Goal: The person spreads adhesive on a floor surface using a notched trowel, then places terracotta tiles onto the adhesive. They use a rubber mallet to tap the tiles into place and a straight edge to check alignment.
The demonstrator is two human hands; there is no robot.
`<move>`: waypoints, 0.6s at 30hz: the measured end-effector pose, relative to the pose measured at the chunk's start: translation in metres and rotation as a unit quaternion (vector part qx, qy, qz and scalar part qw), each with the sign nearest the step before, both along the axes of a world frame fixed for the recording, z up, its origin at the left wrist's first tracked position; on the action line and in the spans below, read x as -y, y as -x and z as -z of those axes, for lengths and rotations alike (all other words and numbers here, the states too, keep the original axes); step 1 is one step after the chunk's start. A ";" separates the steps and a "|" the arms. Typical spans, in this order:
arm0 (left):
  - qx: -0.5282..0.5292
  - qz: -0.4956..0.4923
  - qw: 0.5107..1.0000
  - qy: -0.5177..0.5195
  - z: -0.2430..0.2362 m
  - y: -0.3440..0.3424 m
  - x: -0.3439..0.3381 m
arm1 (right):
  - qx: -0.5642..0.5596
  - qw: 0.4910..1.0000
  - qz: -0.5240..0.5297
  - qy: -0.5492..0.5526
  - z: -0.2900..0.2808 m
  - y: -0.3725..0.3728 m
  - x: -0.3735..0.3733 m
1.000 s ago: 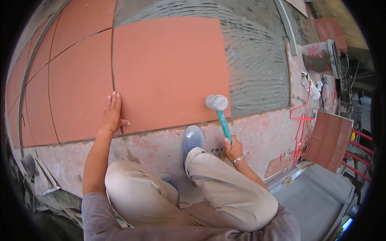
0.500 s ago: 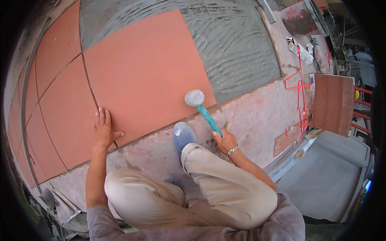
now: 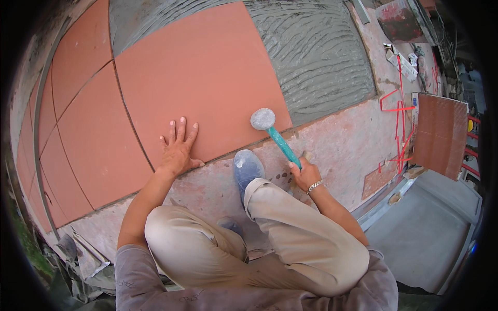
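A large terracotta-coloured tile (image 3: pixel 207 72) lies at the middle, its far and right sides bordered by grey ridged mortar (image 3: pixel 316 57). My left hand (image 3: pixel 178 150) rests flat on the tile's near left corner, fingers spread. My right hand (image 3: pixel 305 173) is closed round the turquoise handle of a rubber mallet (image 3: pixel 263 119). The mallet's pale round head is over the tile's near right corner; I cannot tell whether it touches. Left of the tile, across a narrow joint, more laid tiles (image 3: pixel 104 135) continue.
A stack of tiles (image 3: pixel 441 135) stands at the right beside loose red straps (image 3: pixel 399 109). Behind it are a dirty bucket (image 3: pixel 399 23) and a torn carton (image 3: pixel 402 65). A grey board or lid (image 3: pixel 420 228) lies at the lower right. My shoe (image 3: pixel 248 168) is at the tile's near edge.
My left hand has moved right, from the joint between tiles onto the large tile. My right hand still holds the mallet near the same corner. The whole view has shifted slightly.
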State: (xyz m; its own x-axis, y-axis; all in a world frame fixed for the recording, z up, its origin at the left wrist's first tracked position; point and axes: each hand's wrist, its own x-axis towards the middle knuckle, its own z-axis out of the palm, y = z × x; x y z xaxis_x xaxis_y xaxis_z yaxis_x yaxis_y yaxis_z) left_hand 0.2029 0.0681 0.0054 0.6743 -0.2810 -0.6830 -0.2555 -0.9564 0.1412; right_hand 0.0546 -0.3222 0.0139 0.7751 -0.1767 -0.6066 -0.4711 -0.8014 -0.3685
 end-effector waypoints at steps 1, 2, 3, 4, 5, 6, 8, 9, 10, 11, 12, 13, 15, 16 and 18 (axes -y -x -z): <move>-0.001 0.002 1.000 -0.005 0.000 0.000 0.001 | -0.004 1.000 -0.010 -0.011 0.000 0.000 -0.001; -0.005 0.001 1.000 -0.011 -0.001 0.000 0.001 | -0.003 1.000 -0.010 -0.017 0.000 0.001 0.000; -0.009 0.001 1.000 -0.015 -0.001 -0.001 0.002 | -0.032 0.999 -0.008 -0.007 0.000 0.002 -0.001; -0.012 0.001 1.000 -0.016 0.000 -0.001 0.003 | -0.008 1.000 -0.012 -0.014 0.001 0.003 -0.002; -0.015 -0.001 1.000 -0.017 0.000 -0.001 0.005 | -0.014 1.000 -0.013 -0.005 0.002 0.003 -0.002; -0.017 -0.004 1.000 -0.016 0.000 -0.001 0.005 | -0.033 0.999 -0.015 -0.002 0.004 0.004 -0.003; -0.015 -0.007 1.000 -0.014 0.000 -0.002 0.006 | -0.025 0.999 -0.017 0.015 0.005 0.005 -0.002; -0.014 -0.008 1.000 -0.013 0.000 -0.002 0.006 | -0.018 0.999 -0.019 0.027 0.005 0.005 -0.002; -0.017 -0.011 1.000 -0.018 0.000 -0.001 0.006 | -0.026 0.999 -0.016 0.015 0.005 0.005 -0.001; -0.014 -0.010 1.000 -0.014 0.000 -0.001 0.006 | -0.022 1.000 -0.013 0.010 0.005 0.005 0.000; -0.014 -0.010 1.000 -0.016 0.001 -0.001 0.006 | -0.039 0.999 -0.011 0.011 0.005 0.005 0.001; -0.013 -0.011 1.000 -0.017 0.001 -0.001 0.006 | -0.024 1.000 -0.010 0.010 0.006 0.005 0.001; -0.014 -0.013 1.000 -0.014 0.002 0.000 0.005 | -0.027 0.999 -0.011 0.016 0.006 0.005 0.002; -0.018 -0.016 1.000 -0.016 0.003 0.000 0.005 | -0.025 1.000 -0.009 0.017 0.006 0.005 0.002; -0.013 -0.013 1.000 -0.013 0.003 0.001 0.005 | -0.027 1.000 -0.003 0.015 0.006 0.005 0.003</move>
State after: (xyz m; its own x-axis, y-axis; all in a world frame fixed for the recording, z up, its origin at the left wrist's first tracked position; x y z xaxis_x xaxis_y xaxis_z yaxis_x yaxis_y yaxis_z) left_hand 0.2024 0.0630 0.0020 0.6633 -0.2463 -0.7066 -0.2279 -0.9659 0.1228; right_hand 0.0491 -0.3252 0.0079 0.7426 -0.1906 -0.6420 -0.4848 -0.8144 -0.3190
